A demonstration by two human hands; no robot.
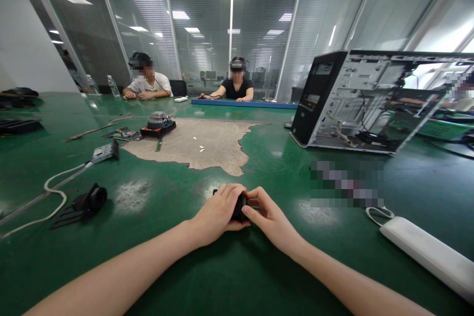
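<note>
Both hands hold a small black part [239, 209] low over the green tabletop, near the middle of the view. My left hand [224, 207] wraps over its top and left side, with the thumb below it. At its right edge, the fingers and thumb of my right hand [266, 211] close on the same part. Most of the part is hidden by my fingers, so its exact kind does not show.
An open computer case [344, 103] stands at right, beyond a white power strip [425, 252]. At left lie a black plastic duct [89, 200], a metal bracket [105, 152] and a cable [55, 190]. Farther back are a cooler [158, 122] and two seated people [237, 86].
</note>
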